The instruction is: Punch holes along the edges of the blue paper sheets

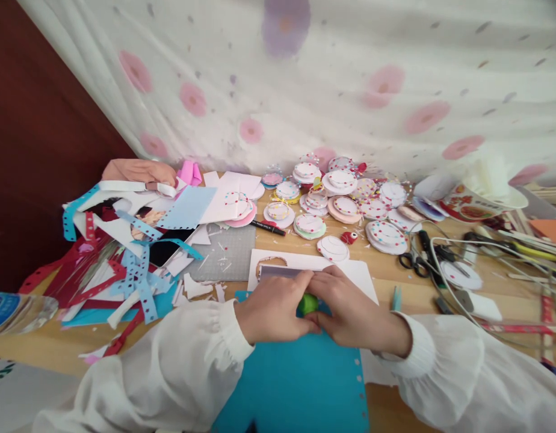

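Observation:
My left hand [273, 310] and my right hand [350, 313] meet at the table's near middle, both closed around a small green object [308, 303] held between them. What the green object is cannot be made out. The fingertips also touch a grey strip [280, 271] lying on a white sheet [359, 272] with a round hole cut in it. Under my wrists lies a turquoise sheet [305, 379] with punched holes along its right edge. Both arms wear white sleeves.
Several round paper discs with coloured dots [341, 207] are heaped at the back. Paper scraps and punched strips [124, 252] cover the left, by a phone [169, 248] and grey cutting mat [224, 255]. Scissors [417, 255], cables and a printed cup [472, 201] sit right; a plastic bottle [16, 310] far left.

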Demonstrator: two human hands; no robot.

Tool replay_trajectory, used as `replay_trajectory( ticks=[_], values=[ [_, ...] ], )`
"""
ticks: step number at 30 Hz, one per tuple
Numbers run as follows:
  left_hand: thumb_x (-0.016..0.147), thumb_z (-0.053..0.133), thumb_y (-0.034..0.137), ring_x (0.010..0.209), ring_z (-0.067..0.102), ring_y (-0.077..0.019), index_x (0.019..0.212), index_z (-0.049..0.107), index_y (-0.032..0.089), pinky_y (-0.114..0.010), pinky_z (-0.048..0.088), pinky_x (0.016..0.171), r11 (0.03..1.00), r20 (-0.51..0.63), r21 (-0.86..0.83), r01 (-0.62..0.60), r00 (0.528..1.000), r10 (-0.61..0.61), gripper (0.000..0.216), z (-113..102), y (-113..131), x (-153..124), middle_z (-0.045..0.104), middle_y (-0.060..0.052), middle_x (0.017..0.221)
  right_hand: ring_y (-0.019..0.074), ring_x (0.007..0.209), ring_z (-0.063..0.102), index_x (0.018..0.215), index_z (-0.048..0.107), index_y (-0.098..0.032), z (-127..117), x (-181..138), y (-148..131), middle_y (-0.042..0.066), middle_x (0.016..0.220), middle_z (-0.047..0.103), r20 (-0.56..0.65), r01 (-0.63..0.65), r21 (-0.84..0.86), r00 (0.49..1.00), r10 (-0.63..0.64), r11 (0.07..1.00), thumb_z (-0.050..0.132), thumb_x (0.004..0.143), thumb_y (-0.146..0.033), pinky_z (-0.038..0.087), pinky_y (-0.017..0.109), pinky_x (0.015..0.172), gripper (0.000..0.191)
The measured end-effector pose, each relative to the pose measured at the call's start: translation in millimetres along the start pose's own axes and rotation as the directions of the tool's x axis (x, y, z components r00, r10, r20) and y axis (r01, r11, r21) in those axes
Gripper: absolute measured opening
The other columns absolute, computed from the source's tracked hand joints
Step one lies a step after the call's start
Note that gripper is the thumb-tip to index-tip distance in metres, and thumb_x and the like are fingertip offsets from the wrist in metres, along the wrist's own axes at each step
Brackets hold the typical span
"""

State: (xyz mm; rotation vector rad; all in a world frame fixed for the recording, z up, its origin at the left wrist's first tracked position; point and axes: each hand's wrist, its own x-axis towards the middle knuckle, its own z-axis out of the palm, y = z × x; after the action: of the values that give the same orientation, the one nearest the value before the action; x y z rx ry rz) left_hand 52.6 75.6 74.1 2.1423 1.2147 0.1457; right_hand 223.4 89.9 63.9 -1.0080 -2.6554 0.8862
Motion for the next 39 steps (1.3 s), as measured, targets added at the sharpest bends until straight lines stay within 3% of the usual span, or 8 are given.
replay_trajectory(
  ticks=[5,11,15,22,27,30,35,39],
  values=[
    [0.061,0.076,0.051,0.097,0.065,-0.0343,0.135,0.032,0.022,-0.036,0.050,0.071,1.000,0.077,0.017,-0.018,0.997,0.017,0.091,-9,-3,-4,0.066,-0.011,0.112,0.0258,0.093,0.057,0.094,0.060,-0.016,-4,-1,-1,0.009,0.095,0.065,0.016,0.025,0.033,1.000,-0.026,0.999,0.065,0.073,-0.021,0.035,0.042,0.086,0.022],
    [0.078,0.062,0.023,0.107,0.061,-0.0290,0.135,0.035,0.024,-0.035,0.048,0.082,0.999,0.101,0.034,0.031,0.994,-0.034,0.063,-19,-11,-13,0.063,-0.009,0.118,0.0268,0.098,0.054,0.105,0.059,-0.018,-12,-9,4,0.009,0.102,0.063,0.056,0.034,0.034,0.998,-0.035,0.999,0.064,0.081,-0.030,0.036,0.042,0.087,0.027],
    [0.078,0.062,0.022,0.106,0.061,-0.0285,0.132,0.038,0.026,-0.036,0.048,0.082,0.996,0.102,0.043,0.073,0.992,-0.078,0.059,-22,-12,-18,0.064,-0.008,0.116,0.0266,0.095,0.054,0.103,0.060,-0.019,-15,-11,8,0.009,0.099,0.064,0.062,-0.005,0.002,0.998,0.005,1.000,0.064,0.081,-0.031,0.038,0.040,0.084,0.026],
    [0.078,0.060,0.018,0.111,0.059,-0.0280,0.131,0.039,0.028,-0.037,0.047,0.086,0.999,0.090,0.027,0.030,0.995,-0.032,0.057,-24,-9,-18,0.061,-0.005,0.123,0.0263,0.097,0.055,0.102,0.060,-0.018,-11,-7,5,0.009,0.102,0.064,0.055,0.010,-0.004,0.998,-0.010,1.000,0.067,0.078,-0.029,0.037,0.040,0.085,0.028],
    [0.078,0.061,0.016,0.105,0.062,-0.0267,0.128,0.042,0.029,-0.033,0.049,0.078,0.999,0.076,0.035,0.018,0.997,-0.021,0.055,-25,-9,-18,0.064,-0.003,0.116,0.0251,0.092,0.056,0.092,0.062,-0.018,-11,-4,1,0.007,0.095,0.066,0.040,0.020,-0.049,0.999,-0.018,0.999,0.070,0.076,-0.028,0.036,0.039,0.083,0.021],
    [0.076,0.068,0.026,0.101,0.063,-0.0269,0.125,0.043,0.026,-0.034,0.049,0.077,1.000,0.054,0.017,-0.015,0.998,0.014,0.055,-22,-6,-16,0.065,-0.004,0.110,0.0252,0.093,0.057,0.094,0.061,-0.018,-10,-3,-1,0.007,0.097,0.067,0.030,0.021,-0.058,0.999,-0.020,0.998,0.070,0.073,-0.023,0.035,0.039,0.083,0.023],
    [0.064,0.078,0.044,0.099,0.063,-0.0342,0.127,0.039,0.017,-0.041,0.050,0.076,0.997,0.032,0.044,-0.061,0.998,0.060,0.079,-13,3,-5,0.066,-0.012,0.110,0.0258,0.095,0.058,0.093,0.062,-0.017,-5,-2,-1,0.008,0.099,0.067,0.014,0.015,-0.053,1.000,-0.015,0.998,0.066,0.069,-0.016,0.035,0.039,0.084,0.024],
    [0.069,0.073,0.038,0.093,0.065,-0.0343,0.119,0.044,0.016,-0.040,0.050,0.071,0.994,0.027,0.088,-0.059,0.998,0.057,0.062,-7,5,0,0.069,-0.012,0.100,0.0248,0.092,0.058,0.092,0.061,-0.015,-1,-3,0,0.008,0.094,0.067,-0.009,0.011,-0.057,1.000,-0.011,0.998,0.063,0.066,-0.012,0.035,0.039,0.082,0.026]
  ],
)
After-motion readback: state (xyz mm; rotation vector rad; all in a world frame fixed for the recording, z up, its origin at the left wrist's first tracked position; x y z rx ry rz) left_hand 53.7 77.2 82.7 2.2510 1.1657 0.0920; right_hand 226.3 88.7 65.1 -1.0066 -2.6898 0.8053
